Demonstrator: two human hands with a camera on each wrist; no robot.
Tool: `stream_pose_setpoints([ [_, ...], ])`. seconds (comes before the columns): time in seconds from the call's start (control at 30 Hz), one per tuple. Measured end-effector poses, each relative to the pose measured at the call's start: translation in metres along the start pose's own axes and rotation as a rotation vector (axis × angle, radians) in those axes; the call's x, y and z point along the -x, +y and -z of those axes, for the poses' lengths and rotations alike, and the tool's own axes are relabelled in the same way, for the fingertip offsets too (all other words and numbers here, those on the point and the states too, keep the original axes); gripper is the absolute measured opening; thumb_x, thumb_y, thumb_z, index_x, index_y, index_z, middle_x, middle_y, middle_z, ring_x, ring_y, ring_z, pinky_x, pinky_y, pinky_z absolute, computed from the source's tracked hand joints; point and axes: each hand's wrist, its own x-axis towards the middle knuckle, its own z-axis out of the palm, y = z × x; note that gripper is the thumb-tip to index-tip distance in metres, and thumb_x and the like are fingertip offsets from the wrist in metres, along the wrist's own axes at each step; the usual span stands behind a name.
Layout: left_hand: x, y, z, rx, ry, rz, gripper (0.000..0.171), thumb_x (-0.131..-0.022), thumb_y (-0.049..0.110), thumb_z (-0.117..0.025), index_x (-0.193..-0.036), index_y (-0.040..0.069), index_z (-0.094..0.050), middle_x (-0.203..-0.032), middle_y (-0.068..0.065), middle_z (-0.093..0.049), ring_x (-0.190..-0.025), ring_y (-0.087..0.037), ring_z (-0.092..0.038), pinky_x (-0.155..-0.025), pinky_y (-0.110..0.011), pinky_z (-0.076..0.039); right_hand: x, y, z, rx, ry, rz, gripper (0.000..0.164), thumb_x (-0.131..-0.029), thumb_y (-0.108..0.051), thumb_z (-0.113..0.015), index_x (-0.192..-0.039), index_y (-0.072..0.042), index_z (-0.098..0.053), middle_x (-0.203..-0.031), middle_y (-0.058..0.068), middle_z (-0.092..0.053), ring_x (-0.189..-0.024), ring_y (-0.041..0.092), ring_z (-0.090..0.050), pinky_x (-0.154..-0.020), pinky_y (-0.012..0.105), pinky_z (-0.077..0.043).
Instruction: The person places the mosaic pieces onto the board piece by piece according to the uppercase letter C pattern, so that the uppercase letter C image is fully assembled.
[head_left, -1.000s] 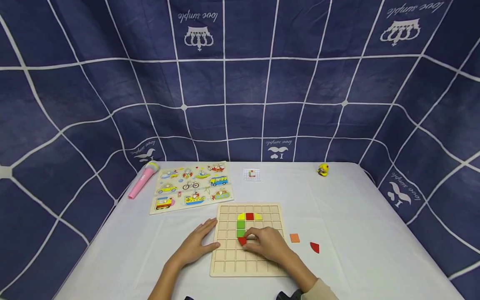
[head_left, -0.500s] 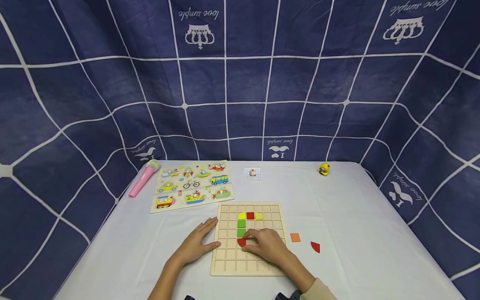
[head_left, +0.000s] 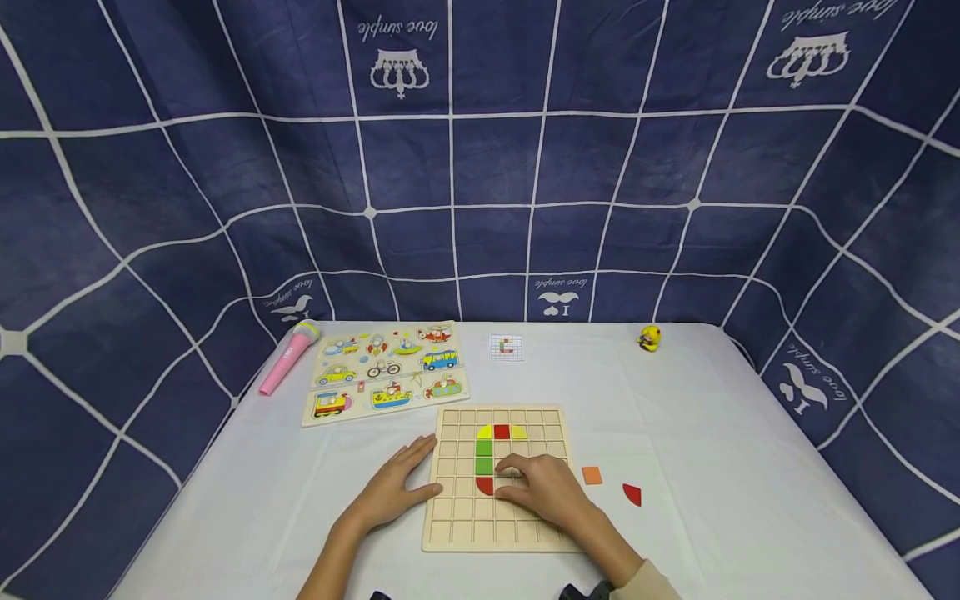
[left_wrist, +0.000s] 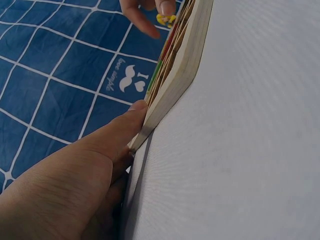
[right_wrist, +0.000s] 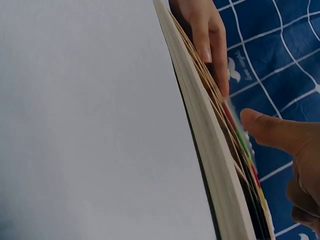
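A wooden grid board (head_left: 457, 533) lies in the middle of the table. My left hand (head_left: 388, 488) rests along its left edge, thumb and fingers spread; the left wrist view shows the thumb touching the board's side. In the grid sit a red quarter-circle tile (head_left: 485, 486), two green square tiles (head_left: 483, 457) above it, a yellow rounded tile (head_left: 485, 432), a red square tile (head_left: 502, 432) and another yellow tile (head_left: 519, 432). Over the board, just right of the red quarter-circle, hovers my right hand (head_left: 551, 493), thumb and forefinger apart with nothing between them.
Right of the board lie an orange square tile (head_left: 592, 475) and a second red quarter-circle tile (head_left: 632, 494). Farther back are a vehicle peg puzzle (head_left: 382, 383), a pink toy microphone (head_left: 288, 360), a small pattern card (head_left: 506, 348) and a yellow figurine (head_left: 649, 337).
My right hand pinched the red quarter-circle tile, set it in the cell below the green squares and let go. It has since drawn slightly right. The left hand stays put.
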Motion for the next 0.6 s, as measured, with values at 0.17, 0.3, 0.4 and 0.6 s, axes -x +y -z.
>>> stream_pose_setpoints([
  [0.17, 0.000, 0.000, 0.001, 0.000, -0.002, -0.001, 0.076, -0.081, 0.047, -0.066, -0.142, 0.012, -0.038, -0.147, -0.006, -0.032, -0.136, -0.024, -0.024, -0.112, -0.044, -0.015, 0.011, 0.011, 0.016, 0.021, 0.026, -0.068, 0.027, -0.077, -0.041, -0.072, -0.098, -0.026, -0.068, -0.049, -0.019, -0.042, -0.049, -0.002, -0.031, -0.050, 0.019, -0.039],
  [0.3, 0.000, 0.000, 0.001, -0.001, 0.004, -0.005, 0.076, -0.081, 0.047, -0.066, -0.142, 0.011, -0.038, -0.147, -0.006, -0.033, -0.136, -0.024, -0.024, -0.112, -0.045, -0.015, 0.023, 0.024, 0.031, 0.048, 0.048, -0.135, 0.028, -0.074, -0.038, -0.075, -0.099, -0.025, -0.068, -0.045, -0.019, -0.030, -0.047, -0.001, -0.023, -0.045, 0.018, -0.030],
  [0.4, 0.000, 0.000, 0.000, 0.003, 0.004, -0.002, 0.076, -0.080, 0.047, -0.066, -0.142, 0.012, -0.038, -0.147, -0.006, -0.033, -0.136, -0.025, -0.024, -0.112, -0.045, -0.016, 0.034, 0.038, 0.042, 0.048, 0.033, -0.212, 0.033, -0.072, -0.037, -0.077, -0.101, -0.024, -0.068, -0.047, -0.016, -0.031, -0.046, -0.001, -0.023, -0.043, 0.018, -0.026],
  [0.6, 0.000, -0.001, -0.001, 0.007, -0.001, 0.006, 0.077, -0.080, 0.050, -0.065, -0.142, 0.012, -0.038, -0.147, -0.006, -0.033, -0.136, -0.025, -0.024, -0.111, -0.046, -0.017, 0.055, 0.062, 0.056, 0.025, -0.006, -0.384, 0.041, -0.070, -0.040, -0.078, -0.106, -0.022, -0.068, -0.049, -0.011, -0.033, -0.045, 0.002, -0.023, -0.041, 0.019, -0.023],
])
